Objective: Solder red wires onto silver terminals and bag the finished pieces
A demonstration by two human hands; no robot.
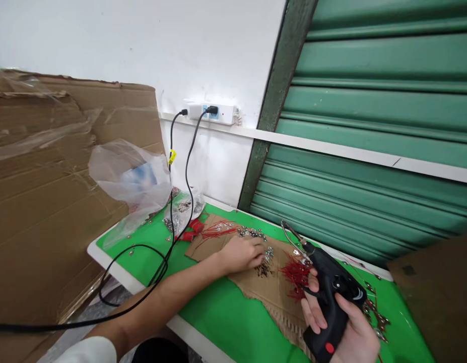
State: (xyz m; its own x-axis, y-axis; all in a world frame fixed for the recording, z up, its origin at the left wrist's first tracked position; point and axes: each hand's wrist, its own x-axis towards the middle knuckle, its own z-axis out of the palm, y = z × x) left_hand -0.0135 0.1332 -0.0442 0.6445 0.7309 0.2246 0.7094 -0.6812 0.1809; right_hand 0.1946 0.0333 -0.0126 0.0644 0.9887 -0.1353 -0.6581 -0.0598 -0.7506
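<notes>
Right hand [352,335] gripping soldering gun [329,282] by the torn edge of the cardboard sheet [256,288], left hand [243,254] lying palm-down among metal parts [269,253], grasp unclear, clear bag [186,207] holding more, green tabletop [221,315] lying open nearside.

1. Black pistol-shaped plastic soldering gun [331,297], red-buttoned, inside the fingers [312,312] of the right hand [348,330].
2. Bright red wire bundle [295,275] beyond those fingers.
3. Silvery small metal rings [269,253] under left hand [243,254] fingertips [259,248], on brown cardboard sheet [256,287].

I see a white wall [105,35] upper left, a green roller shutter [388,101] filling the right, and leaning cardboard [40,201] at left.
</notes>
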